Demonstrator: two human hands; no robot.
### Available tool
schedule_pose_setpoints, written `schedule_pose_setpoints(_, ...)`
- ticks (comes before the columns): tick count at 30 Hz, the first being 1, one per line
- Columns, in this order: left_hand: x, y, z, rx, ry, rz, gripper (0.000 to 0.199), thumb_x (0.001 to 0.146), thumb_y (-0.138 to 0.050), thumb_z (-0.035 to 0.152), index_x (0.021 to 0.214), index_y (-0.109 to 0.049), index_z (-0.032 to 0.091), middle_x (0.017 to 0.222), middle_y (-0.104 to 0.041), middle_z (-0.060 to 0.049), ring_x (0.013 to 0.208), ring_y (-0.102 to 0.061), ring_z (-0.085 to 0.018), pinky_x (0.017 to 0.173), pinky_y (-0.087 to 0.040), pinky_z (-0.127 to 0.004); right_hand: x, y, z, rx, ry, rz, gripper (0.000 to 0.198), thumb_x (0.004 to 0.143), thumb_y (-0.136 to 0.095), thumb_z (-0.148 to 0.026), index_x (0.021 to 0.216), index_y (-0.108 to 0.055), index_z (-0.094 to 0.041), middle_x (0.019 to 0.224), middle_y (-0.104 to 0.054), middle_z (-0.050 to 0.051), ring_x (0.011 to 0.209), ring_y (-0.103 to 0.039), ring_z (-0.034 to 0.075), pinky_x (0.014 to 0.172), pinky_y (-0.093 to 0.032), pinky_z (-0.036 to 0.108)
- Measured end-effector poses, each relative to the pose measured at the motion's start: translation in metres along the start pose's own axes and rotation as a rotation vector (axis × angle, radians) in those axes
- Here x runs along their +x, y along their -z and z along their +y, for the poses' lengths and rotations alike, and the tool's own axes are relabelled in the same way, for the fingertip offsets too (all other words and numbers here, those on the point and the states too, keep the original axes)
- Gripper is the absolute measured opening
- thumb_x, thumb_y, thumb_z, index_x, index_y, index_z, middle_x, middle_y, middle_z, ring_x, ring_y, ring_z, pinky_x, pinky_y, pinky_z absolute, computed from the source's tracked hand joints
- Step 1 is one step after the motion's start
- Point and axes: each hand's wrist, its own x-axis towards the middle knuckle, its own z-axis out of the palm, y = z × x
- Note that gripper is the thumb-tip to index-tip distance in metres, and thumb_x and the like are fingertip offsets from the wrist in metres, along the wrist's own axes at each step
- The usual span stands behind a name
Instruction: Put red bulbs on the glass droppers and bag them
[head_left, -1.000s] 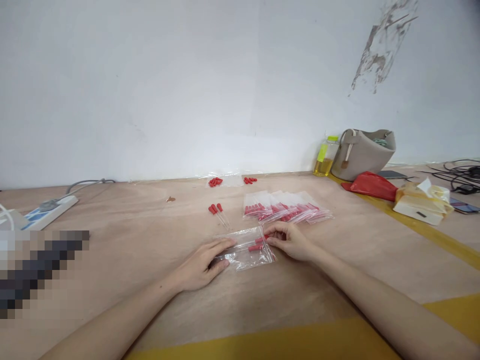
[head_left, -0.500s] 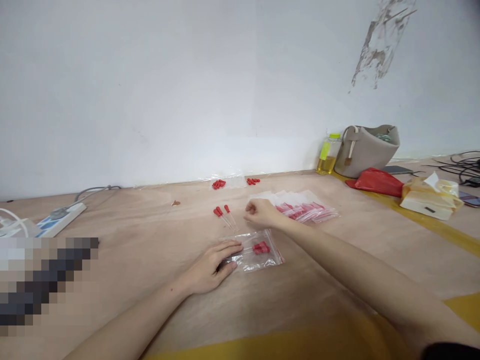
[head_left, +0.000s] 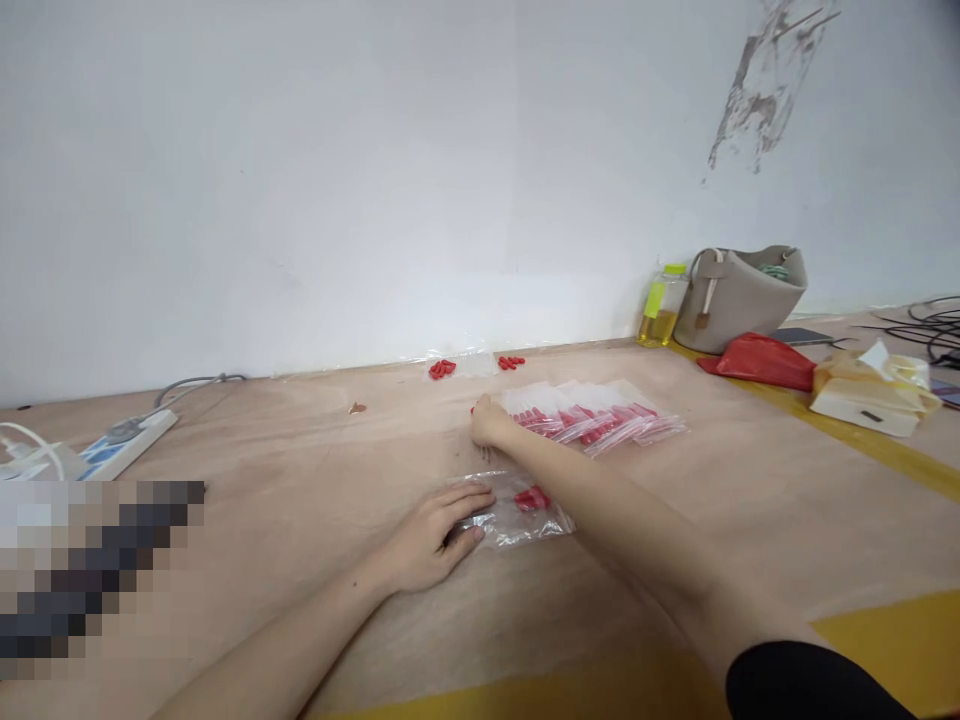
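Note:
My left hand (head_left: 431, 540) lies with fingers stretched out over the left end of a clear zip bag (head_left: 502, 530), pressing it on the table. Red-bulbed droppers (head_left: 531, 498) lie inside that bag, bulbs to the right. Beyond it, my right hand (head_left: 491, 422) is closed around droppers; a bit of red bulb shows at its left side and thin clear stems below. How many it holds is hidden. Just right of that hand, several filled zip bags (head_left: 592, 415) with red bulbs overlap in a fanned row.
Red rubber bulbs (head_left: 442, 370) lie on clear plastic by the wall, with more red bulbs (head_left: 511, 363) beside them. At right are a bottle (head_left: 660, 310), a grey handbag (head_left: 739, 300), a red pouch (head_left: 757, 362) and a tissue pack (head_left: 870, 395). A power strip (head_left: 131, 445) is at left.
My right hand has moved slightly left and closed on the loose droppers that lay on the table. My left hand stays on the bag. The view has shifted a little.

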Motion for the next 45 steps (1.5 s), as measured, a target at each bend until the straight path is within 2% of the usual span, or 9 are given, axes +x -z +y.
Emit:
schedule_pose_setpoints(6, 0.000, -0.001, 0.000, 0.002, -0.008, 0.008, 0.038, 0.086, -0.042, 0.023, 0.124, -0.044, 0.022, 0.126, -0.048, -0.005, 0.118, -0.039, -0.020, 0.099, -0.034, -0.039, -0.008, 0.007, 0.014, -0.020, -0.052, 0.056, 0.048, 0.073, -0.050, -0.009, 0.118, -0.038, 0.001, 0.107, -0.054, 0.024, 0.099, -0.055, 0.027, 0.075, -0.044, 0.031)
schedule_pose_setpoints(14, -0.001, -0.001, -0.001, 0.009, 0.002, 0.001, 0.039, 0.086, -0.043, 0.022, 0.124, -0.043, 0.023, 0.126, -0.047, -0.004, 0.119, -0.038, -0.018, 0.100, -0.033, -0.037, -0.015, 0.028, 0.008, -0.023, 0.027, 0.107, 0.035, 0.068, -0.050, -0.003, 0.102, -0.053, -0.002, 0.104, -0.055, 0.024, 0.097, -0.055, 0.028, 0.077, -0.043, 0.031)
schedule_pose_setpoints(19, -0.001, -0.001, -0.002, 0.026, 0.022, -0.003, 0.038, 0.087, -0.042, 0.025, 0.124, -0.043, 0.024, 0.127, -0.046, -0.004, 0.119, -0.039, -0.019, 0.099, -0.033, -0.038, -0.049, 0.060, 0.042, 0.089, 0.111, 0.234, 0.040, 0.073, -0.046, -0.015, 0.112, -0.041, -0.009, 0.089, -0.061, 0.011, 0.079, -0.060, 0.019, 0.066, -0.046, 0.025)
schedule_pose_setpoints(23, -0.001, 0.000, -0.002, 0.022, 0.027, -0.013, 0.037, 0.087, -0.041, 0.027, 0.124, -0.043, 0.025, 0.127, -0.047, -0.003, 0.118, -0.039, -0.019, 0.099, -0.033, -0.038, -0.091, 0.063, 0.097, 0.606, 0.089, 0.390, 0.049, 0.071, -0.051, -0.024, 0.114, -0.028, -0.019, 0.062, -0.052, -0.006, 0.039, -0.050, 0.011, 0.042, -0.044, 0.024)
schedule_pose_setpoints(28, 0.000, 0.000, -0.003, 0.025, 0.033, -0.021, 0.038, 0.087, -0.041, 0.029, 0.125, -0.042, 0.026, 0.127, -0.047, -0.002, 0.119, -0.039, -0.019, 0.099, -0.033, -0.039, -0.116, 0.037, 0.133, 1.136, 0.054, 0.551, 0.054, 0.065, -0.062, -0.035, 0.102, -0.024, -0.024, 0.061, -0.049, -0.010, 0.043, -0.054, 0.011, 0.043, -0.049, 0.026)
schedule_pose_setpoints(31, -0.001, -0.001, -0.004, 0.028, 0.034, -0.021, 0.038, 0.087, -0.040, 0.029, 0.126, -0.042, 0.026, 0.128, -0.046, -0.002, 0.119, -0.038, -0.020, 0.099, -0.033, -0.039, -0.117, 0.024, 0.128, 1.302, 0.017, 0.501, 0.053, 0.063, -0.065, -0.031, 0.095, -0.024, -0.025, 0.060, -0.051, -0.009, 0.046, -0.056, 0.012, 0.048, -0.052, 0.028)
schedule_pose_setpoints(36, -0.003, 0.000, -0.001, 0.042, 0.076, -0.017, 0.041, 0.087, -0.041, 0.031, 0.128, -0.038, 0.026, 0.129, -0.045, -0.003, 0.118, -0.039, -0.020, 0.099, -0.033, -0.039, -0.123, 0.017, 0.117, 1.513, -0.154, 0.280, 0.034, 0.071, -0.058, -0.024, 0.088, -0.028, -0.024, 0.061, -0.054, -0.008, 0.050, -0.060, 0.012, 0.057, -0.053, 0.032)
schedule_pose_setpoints(42, -0.002, 0.001, 0.001, 0.027, 0.076, -0.021, 0.042, 0.087, -0.040, 0.029, 0.129, -0.034, 0.026, 0.129, -0.044, -0.003, 0.116, -0.042, -0.021, 0.097, -0.035, -0.039, -0.127, 0.025, 0.131, 1.068, -0.001, -0.067, 0.025, 0.065, -0.064, -0.027, 0.076, -0.044, -0.017, 0.056, -0.053, -0.004, 0.046, -0.052, 0.008, 0.043, -0.044, 0.020)
schedule_pose_setpoints(45, -0.002, 0.001, 0.000, 0.032, 0.076, -0.028, 0.043, 0.087, -0.041, 0.029, 0.129, -0.034, 0.027, 0.129, -0.044, -0.003, 0.116, -0.041, -0.021, 0.097, -0.035, -0.039, -0.126, 0.028, 0.137, 0.862, 0.046, -0.076, 0.025, 0.065, -0.063, -0.034, 0.077, -0.048, -0.017, 0.054, -0.049, -0.005, 0.042, -0.044, 0.007, 0.036, -0.035, 0.018)
